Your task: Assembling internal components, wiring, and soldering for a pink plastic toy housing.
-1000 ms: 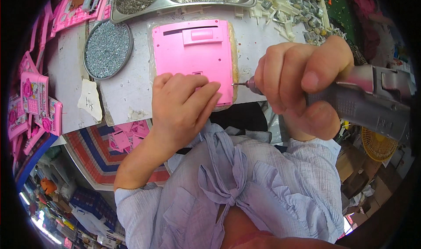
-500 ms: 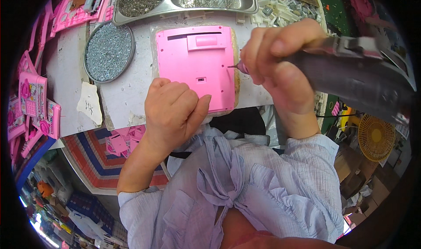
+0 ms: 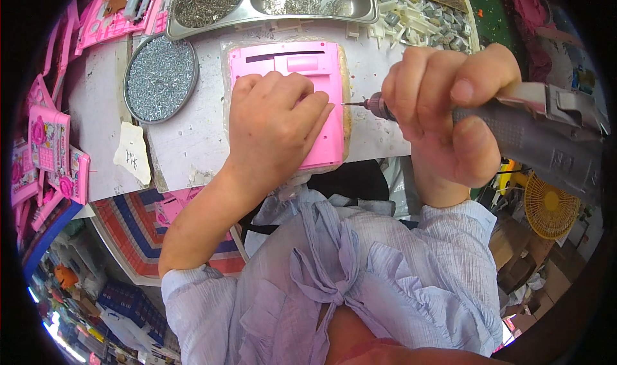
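Close to pink casing (image 3: 326, 82): dish (image 3: 195, 71) of screws (image 3: 160, 79)

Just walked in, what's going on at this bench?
A person's left hand is over a pink plastic panel, fingers bunched near its right side; whether they pinch anything is hidden. The right hand grips a dark power screwdriver, bit pointing left by the panel's right edge; contact can't be told. Small silvery pieces fill a round dish to the left; a metal tray sits beyond the panel.
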Demonstrator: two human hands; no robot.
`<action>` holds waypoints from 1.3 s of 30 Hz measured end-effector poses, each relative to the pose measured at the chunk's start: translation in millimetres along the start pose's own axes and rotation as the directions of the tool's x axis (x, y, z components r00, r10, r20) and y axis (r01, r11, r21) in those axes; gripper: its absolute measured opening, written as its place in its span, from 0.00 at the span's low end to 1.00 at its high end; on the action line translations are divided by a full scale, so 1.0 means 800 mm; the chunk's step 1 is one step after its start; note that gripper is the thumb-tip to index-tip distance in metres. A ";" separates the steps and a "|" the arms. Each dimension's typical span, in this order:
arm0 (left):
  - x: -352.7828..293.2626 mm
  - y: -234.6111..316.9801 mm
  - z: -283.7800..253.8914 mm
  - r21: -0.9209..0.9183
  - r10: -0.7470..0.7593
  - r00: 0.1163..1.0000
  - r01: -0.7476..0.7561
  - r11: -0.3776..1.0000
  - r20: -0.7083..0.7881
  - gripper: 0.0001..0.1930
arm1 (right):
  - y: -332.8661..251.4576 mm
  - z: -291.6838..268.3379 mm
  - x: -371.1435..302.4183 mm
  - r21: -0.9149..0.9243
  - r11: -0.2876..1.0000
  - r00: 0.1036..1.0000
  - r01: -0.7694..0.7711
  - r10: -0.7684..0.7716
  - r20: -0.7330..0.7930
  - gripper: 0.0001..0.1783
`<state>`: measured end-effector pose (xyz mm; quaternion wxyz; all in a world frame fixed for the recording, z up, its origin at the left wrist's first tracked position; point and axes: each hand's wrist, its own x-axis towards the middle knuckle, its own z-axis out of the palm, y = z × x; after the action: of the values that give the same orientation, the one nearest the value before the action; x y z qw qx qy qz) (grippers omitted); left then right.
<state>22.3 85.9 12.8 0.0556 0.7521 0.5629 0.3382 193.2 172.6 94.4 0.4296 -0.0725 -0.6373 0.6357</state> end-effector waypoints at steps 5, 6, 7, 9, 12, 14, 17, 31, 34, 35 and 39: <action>-0.004 -0.002 0.005 0.099 0.027 1.000 -0.029 0.995 0.013 0.09 | -0.008 -0.034 -0.009 0.000 1.000 0.985 -0.023 0.022 0.168 0.16; -0.004 0.000 0.004 0.106 0.019 1.000 -0.020 0.994 0.015 0.10 | -0.010 -0.032 -0.010 0.002 0.999 0.987 -0.032 0.032 0.156 0.16; -0.005 0.001 0.003 0.113 0.011 1.000 -0.013 0.994 0.017 0.10 | -0.008 -0.023 -0.014 0.021 0.999 0.994 -0.026 0.023 0.104 0.16; -0.006 0.009 -0.007 0.053 -0.033 0.999 0.033 0.998 0.011 0.12 | -0.009 -0.017 -0.017 0.049 0.998 0.998 -0.025 0.022 0.057 0.16; -0.017 0.020 -0.010 -0.095 -0.049 0.999 0.047 0.994 -0.016 0.13 | -0.011 -0.012 -0.018 0.096 0.994 0.997 -0.052 0.046 0.064 0.16; -0.025 0.022 -0.007 -0.165 -0.019 0.999 0.015 0.986 -0.027 0.12 | -0.012 -0.005 -0.019 0.137 0.988 0.997 -0.070 0.064 0.051 0.15; -0.030 0.022 -0.008 -0.195 0.034 0.999 -0.041 0.980 -0.036 0.12 | -0.015 0.004 -0.020 0.164 0.984 0.997 -0.076 0.074 0.017 0.15; -0.045 0.004 -0.013 -0.283 -0.068 0.998 0.066 0.957 0.004 0.08 | -0.004 -0.003 -0.027 0.143 0.988 0.998 -0.057 0.061 -0.024 0.16; -0.051 0.015 -0.008 -0.282 -0.097 0.995 0.100 0.954 0.025 0.09 | -0.004 0.000 -0.029 0.160 0.985 0.998 -0.061 0.065 -0.023 0.16; -0.051 0.017 -0.007 -0.293 -0.082 0.996 0.084 0.952 0.019 0.09 | -0.008 0.003 -0.028 0.162 0.985 0.998 -0.059 0.064 -0.026 0.16; -0.050 0.027 -0.007 -0.285 -0.053 0.999 0.050 0.957 -0.003 0.12 | -0.015 0.012 -0.025 0.194 0.980 0.999 -0.039 0.040 -0.002 0.15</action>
<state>30.7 40.8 9.2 0.1693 0.7196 0.5280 0.4180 204.8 150.6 97.3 0.4239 -0.0449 -0.5694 0.7029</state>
